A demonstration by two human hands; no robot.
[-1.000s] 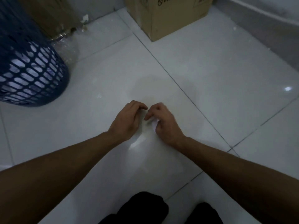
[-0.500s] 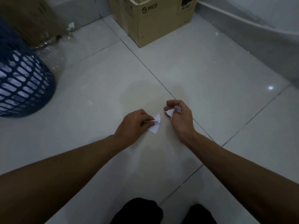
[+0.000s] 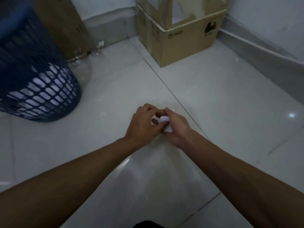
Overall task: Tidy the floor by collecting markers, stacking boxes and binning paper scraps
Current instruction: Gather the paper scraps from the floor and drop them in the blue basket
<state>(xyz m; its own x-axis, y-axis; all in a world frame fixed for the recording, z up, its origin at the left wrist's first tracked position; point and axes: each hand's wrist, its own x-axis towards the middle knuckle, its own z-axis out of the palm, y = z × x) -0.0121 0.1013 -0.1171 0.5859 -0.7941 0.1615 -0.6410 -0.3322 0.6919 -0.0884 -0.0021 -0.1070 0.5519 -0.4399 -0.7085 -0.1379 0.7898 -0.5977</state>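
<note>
Paper scraps [image 3: 165,122] sit bunched between both hands — left [image 3: 143,125], right [image 3: 176,127] — fingers pinching them.

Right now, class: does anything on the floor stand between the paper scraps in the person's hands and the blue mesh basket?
Nothing visible does. The paper scraps are pinched between the left hand and right hand; the blue mesh basket stands to the left, with only bare floor tile between. Clear plastic wrap lies behind the basket, off that path.

The cardboard box [image 3: 184,38] bears the word "PICO" beside a round logo, and a dark printed mark too blurred to read.
</note>
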